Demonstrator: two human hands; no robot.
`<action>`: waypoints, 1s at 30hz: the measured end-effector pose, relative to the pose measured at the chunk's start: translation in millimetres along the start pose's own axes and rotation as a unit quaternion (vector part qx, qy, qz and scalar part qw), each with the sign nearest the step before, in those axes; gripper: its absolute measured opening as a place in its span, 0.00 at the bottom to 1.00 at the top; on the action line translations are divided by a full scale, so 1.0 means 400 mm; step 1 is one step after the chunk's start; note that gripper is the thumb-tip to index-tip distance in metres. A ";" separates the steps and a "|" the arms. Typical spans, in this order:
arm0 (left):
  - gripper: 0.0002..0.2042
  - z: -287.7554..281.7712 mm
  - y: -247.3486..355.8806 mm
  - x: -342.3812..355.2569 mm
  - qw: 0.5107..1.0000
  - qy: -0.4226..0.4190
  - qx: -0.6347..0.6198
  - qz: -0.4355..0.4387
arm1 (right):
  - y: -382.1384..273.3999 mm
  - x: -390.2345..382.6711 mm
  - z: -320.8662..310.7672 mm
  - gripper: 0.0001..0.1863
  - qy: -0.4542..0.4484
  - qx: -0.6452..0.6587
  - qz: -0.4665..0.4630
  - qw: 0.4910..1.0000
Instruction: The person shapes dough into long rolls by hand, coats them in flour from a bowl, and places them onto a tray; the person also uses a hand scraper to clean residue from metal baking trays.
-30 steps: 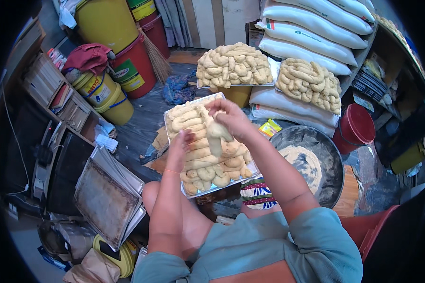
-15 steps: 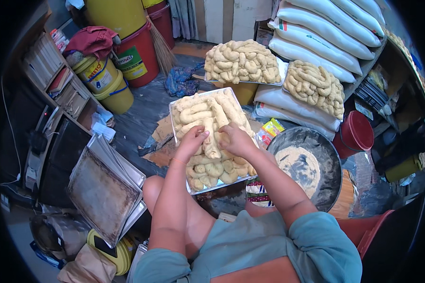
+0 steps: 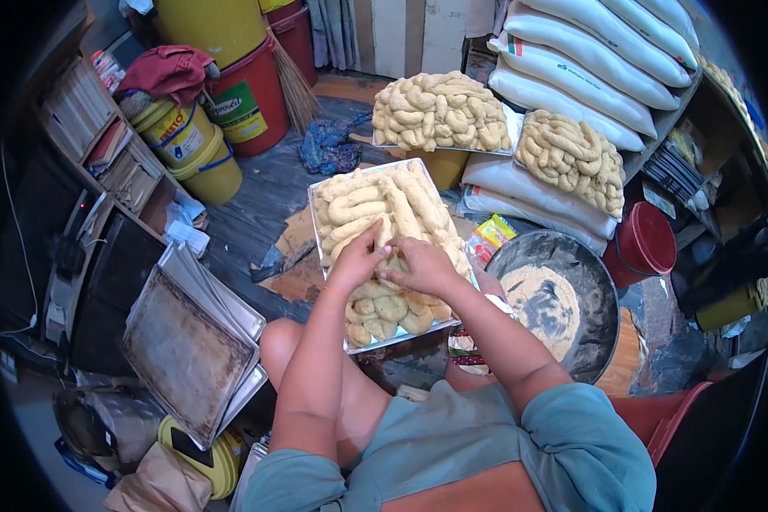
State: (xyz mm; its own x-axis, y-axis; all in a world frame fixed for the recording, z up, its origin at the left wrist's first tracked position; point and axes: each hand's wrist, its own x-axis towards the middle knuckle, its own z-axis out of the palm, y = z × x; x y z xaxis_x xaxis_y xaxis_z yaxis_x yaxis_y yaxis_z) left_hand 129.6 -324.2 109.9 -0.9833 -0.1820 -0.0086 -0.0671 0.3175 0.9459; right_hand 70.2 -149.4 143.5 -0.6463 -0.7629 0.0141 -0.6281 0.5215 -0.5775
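In front of me a metal tray [image 3: 467,256] is covered with thick pale dough ropes [image 3: 350,200] laid side by side. One dough rope [image 3: 398,209] runs down the middle toward me. Around its near end my left hand [image 3: 358,258] and my right hand [image 3: 424,266] are closed, fingers curled and thumbs almost meeting. That end is partly hidden by the fingers. Just below my wrists, rounded dough pieces [image 3: 386,307] lie at the near edge, over a tray rim [image 3: 401,337].
Beyond stand two more heaps of dough, one [image 3: 439,111] on a tray, another [image 3: 572,158] by stacked white sacks [image 3: 589,64]. A black basin [image 3: 602,320] with flour is at right. Empty baking trays [image 3: 188,354] lean at left; buckets [image 3: 247,98] stand behind.
My hands have come closer together and slightly nearer to me, closing round the near end of the middle dough rope. That end showed between them before; now the fingers partly cover it.
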 end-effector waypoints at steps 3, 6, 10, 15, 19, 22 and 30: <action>0.28 -0.009 -0.040 0.007 0.999 -0.027 0.040 0.025 | 0.012 0.005 0.018 0.32 0.027 0.009 -0.004 1.000; 0.27 0.000 -0.015 0.006 0.996 -0.042 0.079 0.001 | 0.016 0.003 0.006 0.28 0.019 0.023 0.035 0.999; 0.28 0.002 0.014 -0.003 0.994 -0.040 0.103 -0.011 | 0.021 0.006 0.004 0.25 0.025 0.035 0.052 0.998; 0.29 0.004 0.018 -0.012 0.993 -0.035 0.116 -0.007 | 0.031 0.008 0.008 0.21 0.046 0.039 0.053 0.997; 0.30 0.001 0.011 -0.014 0.991 -0.028 0.127 0.018 | 0.036 0.010 0.012 0.20 0.048 0.039 0.063 0.996; 0.30 0.000 0.019 -0.018 0.991 -0.032 0.132 0.021 | 0.040 0.012 0.017 0.20 0.062 0.032 0.062 0.996; 0.29 -0.009 0.029 -0.022 0.987 -0.049 0.150 0.007 | 0.043 0.008 0.029 0.20 0.095 0.033 0.038 0.994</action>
State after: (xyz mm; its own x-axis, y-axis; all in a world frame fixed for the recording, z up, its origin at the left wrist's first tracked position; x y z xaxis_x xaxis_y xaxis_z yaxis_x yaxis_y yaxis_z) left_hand 138.2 -322.5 122.0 -0.9951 -0.0891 -0.0418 -0.0861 0.5838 0.8073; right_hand 62.6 -147.3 124.0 -0.7647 -0.6333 0.1192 -0.5489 0.5433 -0.6352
